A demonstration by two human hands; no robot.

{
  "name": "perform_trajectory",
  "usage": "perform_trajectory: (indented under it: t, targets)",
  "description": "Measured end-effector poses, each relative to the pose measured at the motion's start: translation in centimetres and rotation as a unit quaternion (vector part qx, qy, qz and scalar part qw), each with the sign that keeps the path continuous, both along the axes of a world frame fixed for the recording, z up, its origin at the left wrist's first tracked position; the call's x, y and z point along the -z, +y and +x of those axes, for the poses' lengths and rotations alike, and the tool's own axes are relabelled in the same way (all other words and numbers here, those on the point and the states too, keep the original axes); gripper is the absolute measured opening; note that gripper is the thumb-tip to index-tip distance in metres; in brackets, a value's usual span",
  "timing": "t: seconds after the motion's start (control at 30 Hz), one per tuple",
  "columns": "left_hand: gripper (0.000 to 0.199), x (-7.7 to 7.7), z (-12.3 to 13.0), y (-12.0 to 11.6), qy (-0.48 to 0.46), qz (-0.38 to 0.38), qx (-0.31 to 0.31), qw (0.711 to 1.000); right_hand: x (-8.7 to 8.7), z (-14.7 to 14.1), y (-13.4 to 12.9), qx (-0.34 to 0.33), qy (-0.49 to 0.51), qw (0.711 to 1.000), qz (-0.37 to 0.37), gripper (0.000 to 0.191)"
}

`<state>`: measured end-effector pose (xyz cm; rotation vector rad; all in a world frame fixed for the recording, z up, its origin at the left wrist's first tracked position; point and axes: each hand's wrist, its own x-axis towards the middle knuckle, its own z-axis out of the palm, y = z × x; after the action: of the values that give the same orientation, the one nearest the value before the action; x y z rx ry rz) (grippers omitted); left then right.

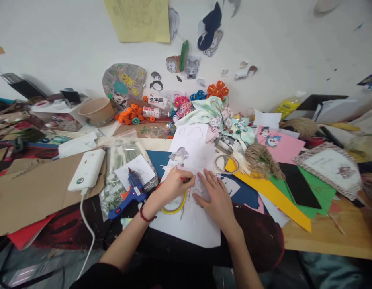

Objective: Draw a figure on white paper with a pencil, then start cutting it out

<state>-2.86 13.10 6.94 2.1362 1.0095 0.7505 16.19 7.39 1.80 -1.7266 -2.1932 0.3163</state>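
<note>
**Left hand grips a slim tool over white paper; right hand spread flat on it**

Largest is the cardboard sheet (38, 196) on the left, brown, flat and stiff-looking. The white paper (204, 230) lies at the centre, directly beneath both hands, its upper part bearing faint rounded outlines. It should be very light and limp, quick to crease or slide; a spread palm or a pinch at its bare lower edge would suit it best.

A yellow strip (273, 200), long, straight-edged and matte, probably stiffer card, runs off to the right. The right hand (215, 196) rests on the paper, fingers fanned. The left hand (176, 185) is curled around the tool. Beside the left forearm is a blue glue gun (133, 194), hard plastic, safest taken by its handle.

The white power bank (87, 170) is smooth and boxy; the twine skein (261, 159) looks coarse and fibrous. A yellow ring (184, 202), rigid and round, sits on the paper just below the left hand.

Smallest is the pen-like tool (185, 179), mostly hidden by fingers, perhaps a pen or pencil: light, rigid, best held near its tip.
</note>
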Motion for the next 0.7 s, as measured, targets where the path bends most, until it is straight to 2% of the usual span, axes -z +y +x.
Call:
perform_trajectory:
  t: [0.37,0.7]
  targets:
    - [0.041,0.31,0.03,0.26,0.002,-0.023,0.003,1.000,0.08,0.00,-0.06,-0.001,0.001,1.000,0.008,0.071]
    - [0.042,0.44,0.38,0.30,-0.002,-0.016,-0.019,1.000,-0.31,-0.06,0.02,0.001,-0.004,1.000,-0.007,0.071]
